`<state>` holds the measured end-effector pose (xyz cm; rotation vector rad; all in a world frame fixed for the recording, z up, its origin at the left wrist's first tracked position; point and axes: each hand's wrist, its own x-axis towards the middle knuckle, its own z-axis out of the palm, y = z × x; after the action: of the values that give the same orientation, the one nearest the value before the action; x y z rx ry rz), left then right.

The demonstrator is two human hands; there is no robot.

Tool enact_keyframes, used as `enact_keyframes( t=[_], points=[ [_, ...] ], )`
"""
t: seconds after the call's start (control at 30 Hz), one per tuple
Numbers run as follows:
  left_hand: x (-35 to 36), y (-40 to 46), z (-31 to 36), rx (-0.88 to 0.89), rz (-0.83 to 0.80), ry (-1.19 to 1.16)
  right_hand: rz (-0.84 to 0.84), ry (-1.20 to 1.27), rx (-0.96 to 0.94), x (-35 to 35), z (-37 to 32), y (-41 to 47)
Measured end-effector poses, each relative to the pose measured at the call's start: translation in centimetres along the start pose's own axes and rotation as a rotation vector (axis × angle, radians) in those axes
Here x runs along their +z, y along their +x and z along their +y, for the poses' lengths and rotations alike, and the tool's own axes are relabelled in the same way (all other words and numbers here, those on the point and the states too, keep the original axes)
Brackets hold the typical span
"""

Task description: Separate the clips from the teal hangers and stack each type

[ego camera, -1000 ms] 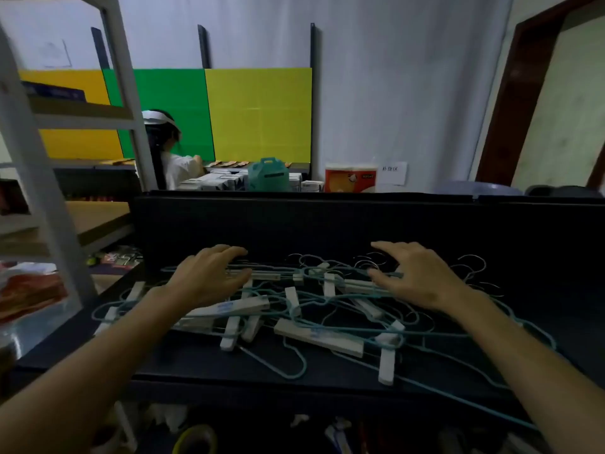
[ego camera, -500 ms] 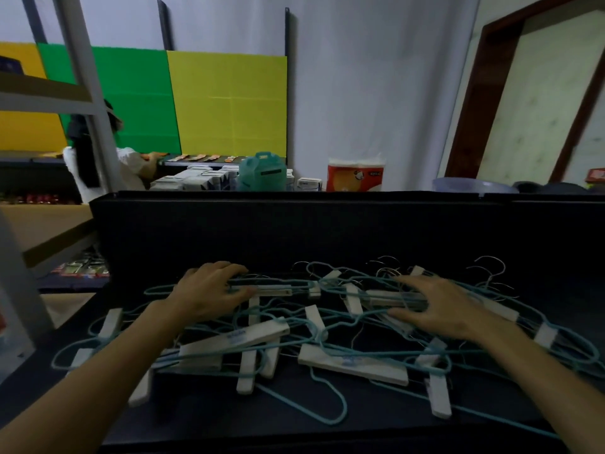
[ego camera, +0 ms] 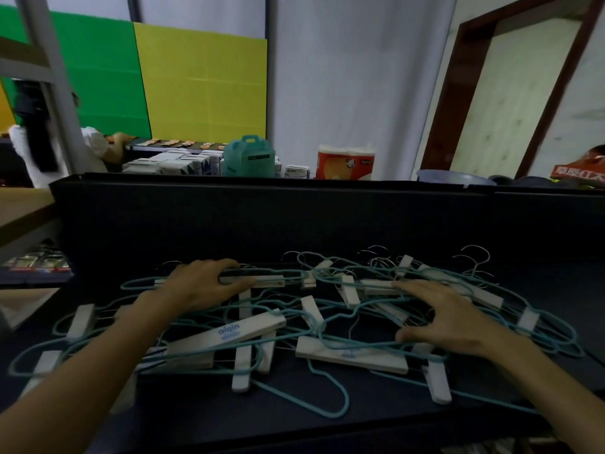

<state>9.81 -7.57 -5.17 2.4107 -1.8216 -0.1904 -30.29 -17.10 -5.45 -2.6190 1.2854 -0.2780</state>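
— Teal wire, tangled: teal hangers [ego camera: 330, 326] lying in one loose heap across the middle of the dark worktop [ego camera: 294, 417], crossing over and under one another.

— And lying among them?

— Pale wooden clips [ego camera: 352, 354], scattered through the heap, some flat, some clamped on wires. Bearing blue lettering on the long bar [ego camera: 226, 335] near the middle.

— Left hand [ego camera: 199, 286]?

— Resting on the far left part of the heap, fingers curling over a long pale clip bar [ego camera: 262, 280], thumb beneath it; grip closing round that bar.

— Right hand [ego camera: 448, 317]?

— Spreading flat over the right part of the tangle, fingers splayed and nearly straight, pressing on wires and clips, grip wide and holding nothing.

— Behind the heap?

— Standing upright along the far edge, a black panel [ego camera: 294, 221]. Beyond it, sitting on another surface, a teal carry case [ego camera: 248, 157], small white boxes [ego camera: 176, 163], an orange and white paper pack [ego camera: 345, 165].

— Further off?

— Hanging on the wall, green and yellow boards [ego camera: 199, 90]. At far left, standing at a table, a person in white [ego camera: 95, 149], partly hidden by a grey shelf post [ego camera: 55, 83].
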Motion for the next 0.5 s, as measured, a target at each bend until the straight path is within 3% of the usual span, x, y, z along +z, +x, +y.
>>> enact_keyframes(
  t=[0.2, 0.5],
  points=[
    [0.4, 0.2, -0.4, 0.011, 0.058, 0.011, -0.05, -0.109, -0.053, -0.4, -0.9, -0.5],
    [-0.7, -1.0, 0.5, 0.076, 0.375, 0.012, -0.009, -0.077, -0.057, 0.3, -0.3, -0.6]
  ],
)
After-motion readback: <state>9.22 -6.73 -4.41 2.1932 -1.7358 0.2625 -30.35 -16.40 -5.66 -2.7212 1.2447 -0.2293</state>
